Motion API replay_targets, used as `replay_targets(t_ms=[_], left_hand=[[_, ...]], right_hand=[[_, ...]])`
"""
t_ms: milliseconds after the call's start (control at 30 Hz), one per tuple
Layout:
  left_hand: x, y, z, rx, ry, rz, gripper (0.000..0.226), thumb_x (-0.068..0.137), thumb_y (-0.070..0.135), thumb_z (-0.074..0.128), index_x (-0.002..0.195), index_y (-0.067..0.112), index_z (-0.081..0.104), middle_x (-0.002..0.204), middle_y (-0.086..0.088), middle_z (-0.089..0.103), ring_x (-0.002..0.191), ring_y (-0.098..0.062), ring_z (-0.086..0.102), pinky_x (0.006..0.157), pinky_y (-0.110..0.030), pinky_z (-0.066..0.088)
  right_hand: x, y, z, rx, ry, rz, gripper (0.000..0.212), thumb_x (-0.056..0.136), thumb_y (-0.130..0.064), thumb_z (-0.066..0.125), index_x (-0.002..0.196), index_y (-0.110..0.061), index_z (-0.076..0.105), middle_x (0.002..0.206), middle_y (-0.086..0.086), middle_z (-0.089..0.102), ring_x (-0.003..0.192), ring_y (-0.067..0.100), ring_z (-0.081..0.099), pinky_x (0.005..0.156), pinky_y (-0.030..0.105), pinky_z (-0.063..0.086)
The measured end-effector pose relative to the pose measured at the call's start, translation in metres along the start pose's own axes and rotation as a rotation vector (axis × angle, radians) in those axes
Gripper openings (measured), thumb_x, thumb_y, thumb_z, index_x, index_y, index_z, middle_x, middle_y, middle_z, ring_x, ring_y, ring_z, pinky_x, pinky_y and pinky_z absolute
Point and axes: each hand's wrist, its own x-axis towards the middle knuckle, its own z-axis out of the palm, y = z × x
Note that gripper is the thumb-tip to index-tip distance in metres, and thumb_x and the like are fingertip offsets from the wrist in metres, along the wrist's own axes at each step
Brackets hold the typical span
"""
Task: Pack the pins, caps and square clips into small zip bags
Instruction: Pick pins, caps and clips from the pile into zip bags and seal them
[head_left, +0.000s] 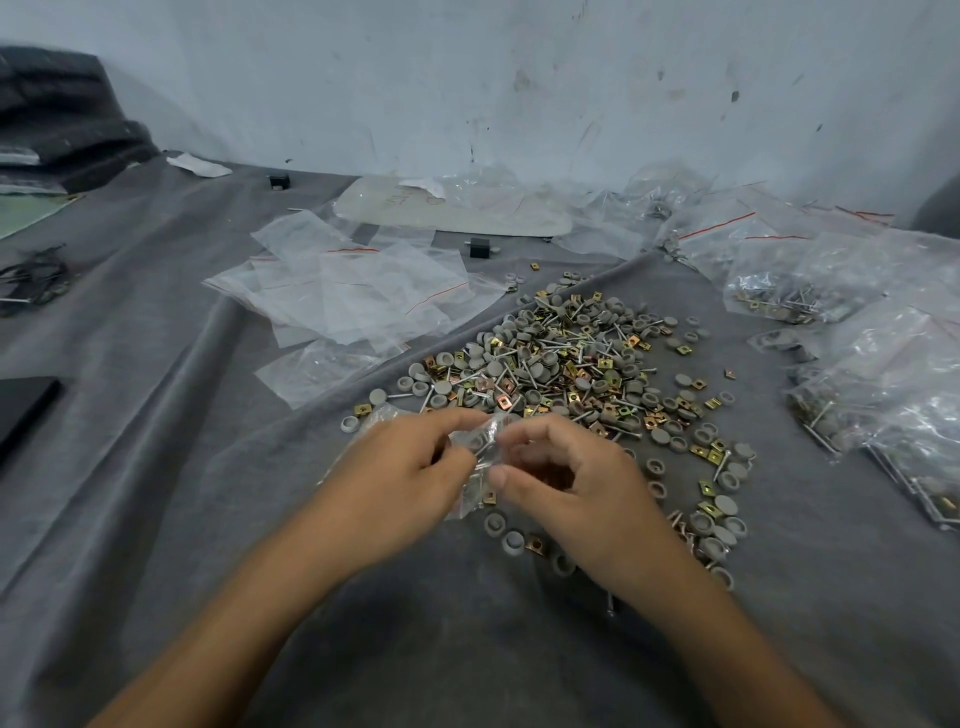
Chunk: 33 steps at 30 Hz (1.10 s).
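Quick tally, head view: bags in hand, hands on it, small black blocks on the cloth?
Held zip bag: 1
Hands pinching it, left hand and right hand: 2
Small black blocks, far block and near block: 2
Total: 5

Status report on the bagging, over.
Left hand and right hand pinch a small zip bag, pin visible inside. Loose parts pile just beyond. Nothing blocking.

The worktop (130, 493) is lying open on the near left; the pile of pins, caps and clips (571, 358) is blocking ahead, and filled zip bags (883, 374) are crowding the right.
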Motion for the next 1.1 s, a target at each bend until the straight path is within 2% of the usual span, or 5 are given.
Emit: replay_targets(t_ms=[100, 233, 533, 800, 1100], left_hand=[[0.0, -0.001, -0.002, -0.029, 0.035, -0.007, 0.049, 0.085, 0.037, 0.041, 0.128, 0.038, 0.064, 0.066, 0.002, 0.07, 0.057, -0.007, 0.062, 0.066, -0.042, 0.056], [0.0, -0.003, -0.003, -0.038, 0.038, -0.008, 0.045, 0.092, 0.031, 0.044, 0.132, 0.035, 0.063, 0.069, -0.001, 0.07, 0.057, -0.005, 0.061, 0.066, -0.038, 0.055], [0.0, -0.004, -0.002, -0.041, 0.024, -0.008, 0.049, 0.088, 0.038, 0.041, 0.131, 0.041, 0.061, 0.069, -0.003, 0.07, 0.056, -0.002, 0.062, 0.064, -0.041, 0.056], [0.002, -0.009, 0.001, -0.032, 0.028, 0.009, 0.043, 0.086, 0.038, 0.04, 0.121, 0.051, 0.061, 0.068, 0.0, 0.07, 0.056, 0.001, 0.063, 0.062, -0.039, 0.055], [0.001, -0.007, 0.002, -0.011, 0.009, -0.005, 0.046, 0.087, 0.037, 0.039, 0.127, 0.046, 0.061, 0.066, 0.0, 0.07, 0.055, 0.0, 0.062, 0.066, -0.041, 0.056]], right_hand=[[0.004, 0.0, -0.014, -0.006, 0.046, -0.014, 0.017, 0.093, -0.023, 0.07, 0.106, -0.034, 0.068, 0.094, -0.016, 0.075, 0.084, 0.008, 0.072, 0.074, 0.028, 0.059], [0.007, 0.009, -0.047, -0.287, 0.184, 0.014, 0.01, 0.093, -0.028, 0.068, 0.091, -0.038, 0.069, 0.081, -0.021, 0.069, 0.075, 0.002, 0.064, 0.057, 0.016, 0.047], [0.006, 0.019, -0.061, -0.71, 0.064, 0.143, 0.024, 0.088, -0.054, 0.065, 0.074, -0.035, 0.065, 0.065, -0.016, 0.061, 0.065, 0.0, 0.056, 0.054, 0.025, 0.036], [0.005, 0.019, -0.063, -0.822, 0.005, 0.332, 0.042, 0.079, -0.072, 0.065, 0.071, -0.03, 0.062, 0.068, -0.01, 0.064, 0.068, 0.005, 0.057, 0.062, 0.034, 0.05], [0.006, 0.012, -0.042, -0.869, -0.009, 0.319, 0.02, 0.085, -0.049, 0.065, 0.075, -0.032, 0.063, 0.072, -0.013, 0.064, 0.082, 0.01, 0.058, 0.071, 0.036, 0.053]])
